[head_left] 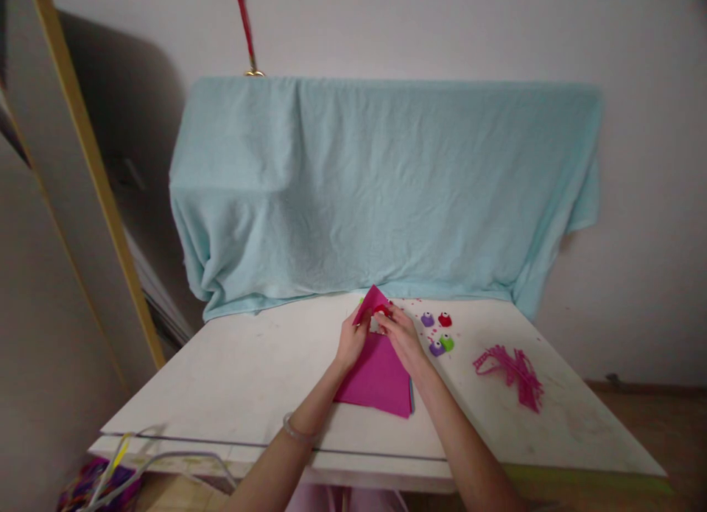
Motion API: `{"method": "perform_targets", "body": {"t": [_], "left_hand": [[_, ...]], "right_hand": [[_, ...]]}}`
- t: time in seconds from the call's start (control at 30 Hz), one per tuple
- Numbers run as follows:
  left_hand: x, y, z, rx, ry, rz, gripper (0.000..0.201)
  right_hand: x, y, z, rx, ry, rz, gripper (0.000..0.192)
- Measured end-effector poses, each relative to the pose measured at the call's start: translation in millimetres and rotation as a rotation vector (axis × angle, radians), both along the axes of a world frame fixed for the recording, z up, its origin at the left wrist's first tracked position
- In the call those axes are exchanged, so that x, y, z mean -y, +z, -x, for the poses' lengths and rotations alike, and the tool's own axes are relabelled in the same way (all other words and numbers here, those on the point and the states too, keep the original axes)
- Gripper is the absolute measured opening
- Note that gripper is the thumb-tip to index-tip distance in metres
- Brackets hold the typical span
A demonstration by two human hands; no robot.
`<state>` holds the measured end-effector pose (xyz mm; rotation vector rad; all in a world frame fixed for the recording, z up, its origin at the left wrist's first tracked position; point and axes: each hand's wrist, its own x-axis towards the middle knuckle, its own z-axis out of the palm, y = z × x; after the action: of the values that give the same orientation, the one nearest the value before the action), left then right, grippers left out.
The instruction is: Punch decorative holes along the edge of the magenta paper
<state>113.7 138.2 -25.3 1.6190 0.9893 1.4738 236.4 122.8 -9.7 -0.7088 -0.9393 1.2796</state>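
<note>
My left hand [352,340] is closed on the left side of a raised magenta paper sheet [373,298], whose tip points up. Across from it, my right hand [403,337] grips a small red craft punch [381,310] at the paper's edge, fingers curled around it; the fingertips partly hide it. Under both hands lies a stack of magenta paper [378,379], with a bluish sheet showing at its right edge. To the right of my right hand sit small punches: purple [427,319], red [445,319], green [447,342] and another purple [437,348].
Tiny pink-red paper bits are scattered around the punches. A heap of punched magenta paper strips [513,372] lies on the right of the white table [243,379]. Behind hangs a light blue cloth [398,180]. A pale cable [177,455] loops at the front left edge.
</note>
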Motion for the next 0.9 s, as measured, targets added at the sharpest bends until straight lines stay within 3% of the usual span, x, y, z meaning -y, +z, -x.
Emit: {"method": "perform_targets", "body": {"t": [0.47, 0.9], "left_hand": [[-2.3, -2.0, 2.1, -0.041, 0.001, -0.063, 0.028], [0.3, 0.2, 3.0, -0.108, -0.003, -0.082, 0.031]], "right_hand": [[0.8, -0.3, 3.9, 0.032, -0.112, 0.012, 0.029], [3.6, 2.7, 3.8, 0.059, -0.090, 0.010, 0.032]]}}
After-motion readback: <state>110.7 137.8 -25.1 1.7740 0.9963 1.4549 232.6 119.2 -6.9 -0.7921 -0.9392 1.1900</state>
